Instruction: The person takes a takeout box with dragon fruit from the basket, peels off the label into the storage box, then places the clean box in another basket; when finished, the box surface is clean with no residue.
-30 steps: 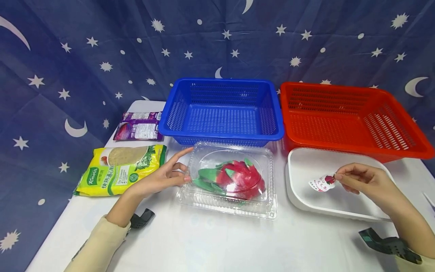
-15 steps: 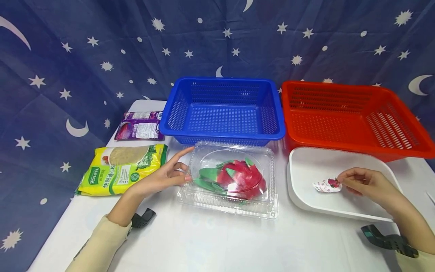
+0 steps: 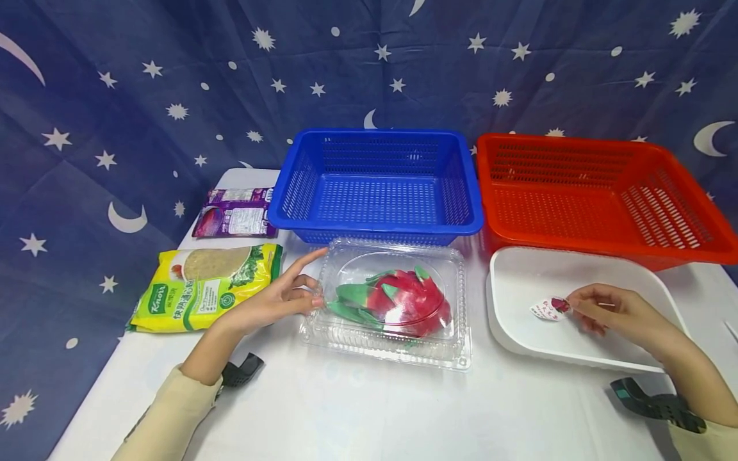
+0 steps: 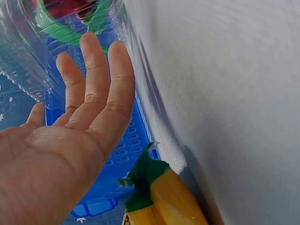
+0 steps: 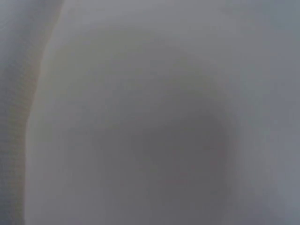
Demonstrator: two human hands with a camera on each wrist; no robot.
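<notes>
At the right of the head view, the right hand [image 3: 623,317] is pinching the label [image 3: 548,309] by its right end between thumb and fingers, with almost no gap in the grip. The label is showing over the white tray [image 3: 530,278]; whether it is touching the floor there, I cannot tell. At the centre, the left hand [image 3: 282,298] is lying loosely spread against the left edge of the box [image 3: 380,346], gripping nothing; how hard it is pressing is not showing.

To be handling the label well, the pinch should be light and close to the edge, leaving the print uncovered, since so thin a piece is probably creasing easily. The left hand should be steadying the box without denting its flimsy-looking wall.

The fruit [image 3: 403,304] is showing red and green through the box. The tray's raised rim is standing between label and box, so a low sideways path would likely be catching on it. The blue basket [image 3: 375,229] is standing just behind the box, and the red basket [image 3: 553,211] behind the tray, limiting room there. At the left, the yellow packet [image 3: 202,288] is lying near the left hand, with purple packets [image 3: 242,218] beyond. The right wrist view is showing only a grey blur.
</notes>
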